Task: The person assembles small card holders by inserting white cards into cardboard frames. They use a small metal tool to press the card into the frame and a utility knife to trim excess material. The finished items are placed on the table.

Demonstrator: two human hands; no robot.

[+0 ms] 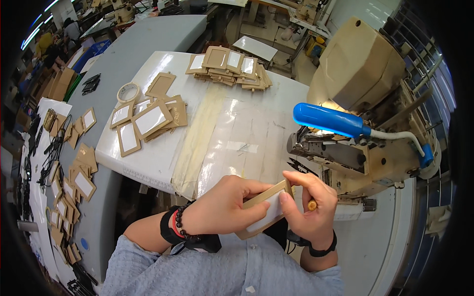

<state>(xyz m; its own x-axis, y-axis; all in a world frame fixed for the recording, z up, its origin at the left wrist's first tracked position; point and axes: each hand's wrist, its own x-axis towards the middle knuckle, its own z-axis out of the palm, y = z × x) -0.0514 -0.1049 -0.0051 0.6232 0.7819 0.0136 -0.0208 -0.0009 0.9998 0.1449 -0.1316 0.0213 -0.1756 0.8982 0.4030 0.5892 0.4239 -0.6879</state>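
Observation:
A tan card holder [270, 213] with a clear window over white is between my two hands, tilted, close to my body. My left hand [224, 204] pinches its left side with thumb and fingers. On the right side, the thumb of my right hand [313, 212] presses the window's edge while its fingers curl round the top corner. Tucked in my right palm is a slim tool with a rounded wooden end [312, 204]; its other end is hidden. Just beyond my hands, a dark pointed tool [302, 166] lies beside the sewing machine [353, 64].
A blue lamp [328, 120] juts out over the machine bed at the right. Stacked card holders [217, 58] sit at the worktop's far edge. More holders [153, 121] lie at left with a tape roll [129, 92]. Further left, loose holders [81, 182] and black cords cover a side table.

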